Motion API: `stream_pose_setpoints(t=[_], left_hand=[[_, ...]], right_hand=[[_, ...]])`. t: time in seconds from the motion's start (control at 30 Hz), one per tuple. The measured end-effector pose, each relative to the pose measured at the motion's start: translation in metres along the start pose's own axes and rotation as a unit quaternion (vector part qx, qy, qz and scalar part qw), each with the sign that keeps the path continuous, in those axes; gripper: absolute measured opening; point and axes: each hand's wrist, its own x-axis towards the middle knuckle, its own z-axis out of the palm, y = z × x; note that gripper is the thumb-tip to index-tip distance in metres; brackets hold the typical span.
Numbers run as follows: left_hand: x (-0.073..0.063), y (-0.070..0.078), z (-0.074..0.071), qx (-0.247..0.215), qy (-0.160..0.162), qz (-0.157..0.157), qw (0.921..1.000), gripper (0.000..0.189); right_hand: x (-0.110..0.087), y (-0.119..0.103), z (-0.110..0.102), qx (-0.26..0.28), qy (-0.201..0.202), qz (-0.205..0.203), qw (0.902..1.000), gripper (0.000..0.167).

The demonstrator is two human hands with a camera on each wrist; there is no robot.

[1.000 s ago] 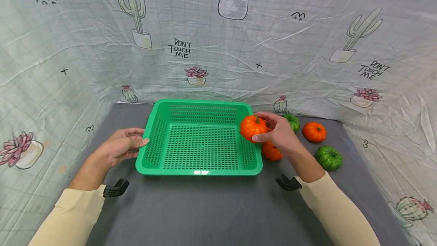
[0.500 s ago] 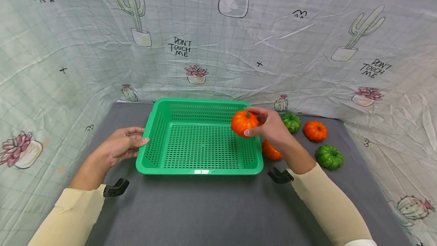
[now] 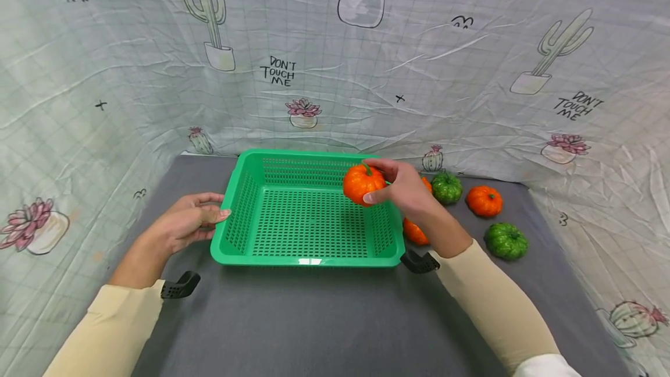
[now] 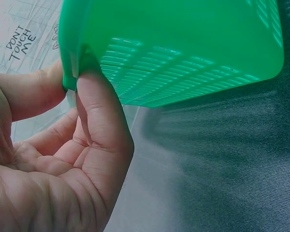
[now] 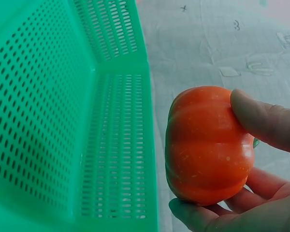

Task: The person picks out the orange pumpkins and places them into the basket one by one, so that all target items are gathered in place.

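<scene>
My right hand (image 3: 405, 188) holds a small orange pumpkin (image 3: 362, 184) with a green stem over the right end of a green plastic basket (image 3: 309, 262). In the right wrist view the thumb and fingers grip the pumpkin (image 5: 208, 145) from opposite sides, beside the basket's slotted wall (image 5: 118, 145). At the basket's left side, my left hand (image 3: 185, 223) pinches the rim between thumb and fingers. The left wrist view shows this hand (image 4: 87, 159) with the thumb on one side of the rim (image 4: 70, 48) and a bent finger under it. Nothing lies inside the basket.
Right of the basket lie an orange pumpkin (image 3: 416, 231), partly hidden by the right arm, a green pumpkin (image 3: 446, 188), another orange one (image 3: 484, 201) and a second green one (image 3: 506, 241). A patterned cloth (image 3: 335, 74) hangs behind the grey table (image 3: 293, 319).
My right hand has carried the orange pumpkin leftward and slightly away, from the basket's right rim to over its inside. The left hand has stayed on the rim.
</scene>
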Motion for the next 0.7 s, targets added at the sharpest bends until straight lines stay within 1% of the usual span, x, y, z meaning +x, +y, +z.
stream_pose_setpoints(t=[0.3,0.43,0.7], left_hand=[[-0.001,-0.001,0.0,-0.003,0.001,0.002,1.0,0.069],[-0.002,-0.001,0.0,-0.007,0.002,0.003,1.0,0.07],[-0.003,-0.001,0.002,-0.011,0.004,0.004,0.9999,0.064]], right_hand=[[0.005,-0.009,0.009,0.003,-0.011,-0.009,0.9999,0.078],[0.009,-0.011,0.013,0.009,-0.018,-0.006,0.9998,0.079],[0.018,-0.012,0.024,0.021,-0.025,-0.005,0.9995,0.08]])
